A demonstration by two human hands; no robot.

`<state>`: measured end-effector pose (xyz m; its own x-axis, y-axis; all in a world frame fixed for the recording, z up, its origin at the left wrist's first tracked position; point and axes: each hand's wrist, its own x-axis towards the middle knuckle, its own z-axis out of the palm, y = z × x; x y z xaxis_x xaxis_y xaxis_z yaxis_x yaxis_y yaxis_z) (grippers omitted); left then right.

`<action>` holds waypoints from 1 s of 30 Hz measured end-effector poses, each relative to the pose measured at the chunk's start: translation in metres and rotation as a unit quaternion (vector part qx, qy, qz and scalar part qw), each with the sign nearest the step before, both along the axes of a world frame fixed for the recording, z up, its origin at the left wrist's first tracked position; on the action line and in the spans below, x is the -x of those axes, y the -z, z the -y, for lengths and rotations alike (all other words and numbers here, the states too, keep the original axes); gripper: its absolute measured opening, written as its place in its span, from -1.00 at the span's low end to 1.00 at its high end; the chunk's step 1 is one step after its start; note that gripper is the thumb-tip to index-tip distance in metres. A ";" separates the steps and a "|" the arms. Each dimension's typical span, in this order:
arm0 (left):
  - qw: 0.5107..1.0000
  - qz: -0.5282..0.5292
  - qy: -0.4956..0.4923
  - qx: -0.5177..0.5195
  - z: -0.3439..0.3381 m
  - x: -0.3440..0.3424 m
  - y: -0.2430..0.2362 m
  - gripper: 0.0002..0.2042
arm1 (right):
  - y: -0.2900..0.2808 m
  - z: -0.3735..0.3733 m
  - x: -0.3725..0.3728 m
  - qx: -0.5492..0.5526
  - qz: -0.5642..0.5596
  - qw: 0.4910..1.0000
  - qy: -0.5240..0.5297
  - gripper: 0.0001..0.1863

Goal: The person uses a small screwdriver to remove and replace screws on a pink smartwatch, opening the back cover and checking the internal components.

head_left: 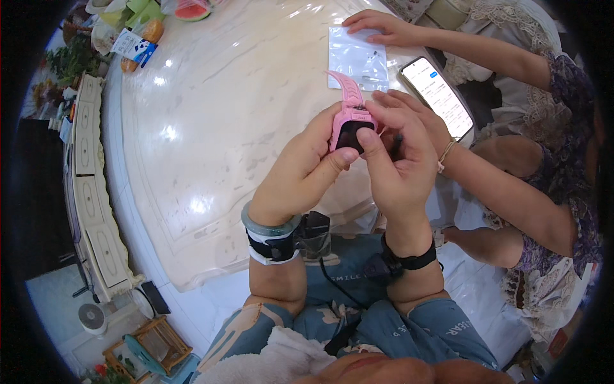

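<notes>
Over the near right part of the table, both my hands hold a pink smartwatch (pixel 346 123) with a dark screen. Its perforated pink strap sticks up past the fingers on the far side. My left hand (pixel 295 171) grips the left edge, thumb along the lower corner. From the other side my right hand (pixel 401 168) pinches the case, its thumb on the screen's right edge. Behind the right fingers is a small dark thing I cannot make out. Another person's hand (pixel 419 115) with a bracelet lies just beyond my right hand.
The other person's second hand (pixel 377 27) rests on a clear plastic bag (pixel 359 57). A phone (pixel 440 96) with a lit screen lies right of it. Fruit and a blue-white packet (pixel 134 46) sit at the far left of the pale table (pixel 211 128). A drawer cabinet (pixel 93 179) stands beyond.
</notes>
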<state>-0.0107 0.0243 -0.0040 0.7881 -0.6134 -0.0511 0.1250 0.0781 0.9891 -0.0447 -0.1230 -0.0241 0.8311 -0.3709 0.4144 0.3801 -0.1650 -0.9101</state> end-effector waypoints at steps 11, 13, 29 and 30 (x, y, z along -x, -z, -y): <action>0.994 0.100 -0.001 0.038 0.000 0.001 0.002 -0.46 | 0.004 -0.002 0.009 -0.029 0.045 0.998 -0.026 -0.67; 0.992 0.125 0.024 0.024 -0.003 -0.001 0.002 -0.44 | 0.002 -0.001 0.008 -0.039 0.032 0.998 -0.049 -0.69; 0.997 0.062 -0.013 0.037 0.000 0.000 -0.002 -0.51 | 0.001 0.003 0.007 -0.150 -0.006 0.984 -0.099 -0.76; 0.997 0.043 -0.025 0.052 0.001 0.000 -0.002 -0.54 | 0.001 0.002 0.006 -0.150 -0.007 0.984 -0.100 -0.76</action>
<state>-0.0108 0.0234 -0.0017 0.8161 -0.5723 0.0798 0.0330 0.1840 0.9824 -0.0510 -0.1251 -0.0248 0.9044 -0.3036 0.2999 0.3655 0.1879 -0.9117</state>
